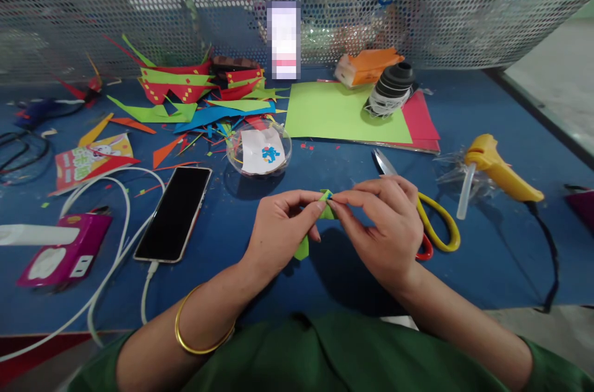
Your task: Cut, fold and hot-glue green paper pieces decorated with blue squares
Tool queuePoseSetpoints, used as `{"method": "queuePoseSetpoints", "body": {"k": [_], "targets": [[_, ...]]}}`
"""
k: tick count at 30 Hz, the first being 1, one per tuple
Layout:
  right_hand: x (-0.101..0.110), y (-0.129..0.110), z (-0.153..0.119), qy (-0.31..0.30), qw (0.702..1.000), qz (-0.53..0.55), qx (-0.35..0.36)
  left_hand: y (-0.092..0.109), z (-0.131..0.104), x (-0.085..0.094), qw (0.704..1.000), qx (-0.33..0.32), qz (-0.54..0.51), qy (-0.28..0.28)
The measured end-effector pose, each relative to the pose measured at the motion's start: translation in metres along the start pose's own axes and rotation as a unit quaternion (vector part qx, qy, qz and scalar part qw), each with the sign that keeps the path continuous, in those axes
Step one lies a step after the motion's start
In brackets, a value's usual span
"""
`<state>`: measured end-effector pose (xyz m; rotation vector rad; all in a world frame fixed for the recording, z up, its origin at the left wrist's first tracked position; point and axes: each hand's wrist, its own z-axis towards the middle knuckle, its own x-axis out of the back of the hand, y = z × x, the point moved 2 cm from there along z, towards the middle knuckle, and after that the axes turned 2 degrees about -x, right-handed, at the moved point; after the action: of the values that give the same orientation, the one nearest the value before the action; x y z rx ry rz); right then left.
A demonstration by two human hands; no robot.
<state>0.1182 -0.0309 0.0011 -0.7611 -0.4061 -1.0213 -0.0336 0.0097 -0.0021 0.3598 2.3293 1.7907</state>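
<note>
Between thumb and fingers, my left hand (284, 225) pinches a green paper piece (302, 248), part of which hangs below the fingers. The thumb and forefinger of my right hand (383, 225) meet at a tiny blue bit (329, 196) on the upper end of the green paper. Scissors (439, 225) with yellow and red handles lie partly under my right hand. Beyond my hands stands a clear round container (235, 154) with a white paper (254, 154) and small blue pieces on it.
A phone (175, 213) with a white cable lies left, near a purple power strip (88, 250). Cut paper masks (176, 86) and scraps cover the back left. Green sheets (325, 110) bear a black spool (393, 86). A yellow glue gun (501, 169) lies right.
</note>
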Motion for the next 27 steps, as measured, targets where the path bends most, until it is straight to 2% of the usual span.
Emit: {"method": "queuePoseSetpoints", "body": {"k": [5, 13, 27], "targets": [[0.0017, 0.0011, 0.0011, 0.018, 1.0, 0.009, -0.003, 0.0005, 0.0021, 0.0007, 1.0, 0.005, -0.017, 0.007], [0.0006, 0.0002, 0.0008, 0.019, 1.0, -0.003, 0.015, -0.0004, 0.0002, 0.0003, 1.0, 0.005, -0.013, 0.005], [0.0001, 0.0003, 0.0006, 0.012, 1.0, 0.016, -0.002, 0.0003, 0.0002, 0.0002, 1.0, -0.022, 0.011, -0.002]]}}
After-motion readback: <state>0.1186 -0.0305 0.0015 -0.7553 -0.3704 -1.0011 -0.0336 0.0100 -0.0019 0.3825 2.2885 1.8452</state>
